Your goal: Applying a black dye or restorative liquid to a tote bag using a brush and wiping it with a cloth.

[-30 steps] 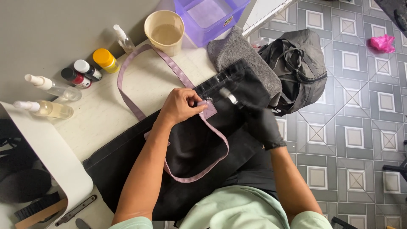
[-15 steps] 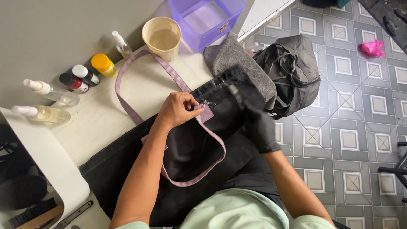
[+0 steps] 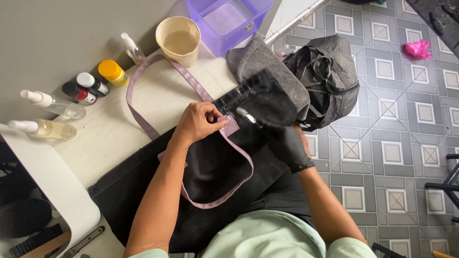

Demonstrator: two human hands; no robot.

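Now our left hand (image 3: 198,122) pinches the lilac strap (image 3: 143,117) at its end patch, on the black cloth (image 3: 215,167) over the table (image 3: 119,138). Our gloved right hand (image 3: 287,143), closed around a small brush (image 3: 246,115), has brought the tip closer to the patch than before, so we judge brushing goes on.

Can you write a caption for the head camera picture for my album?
Left hand pins a lilac strap; gloved right hand brushes it.
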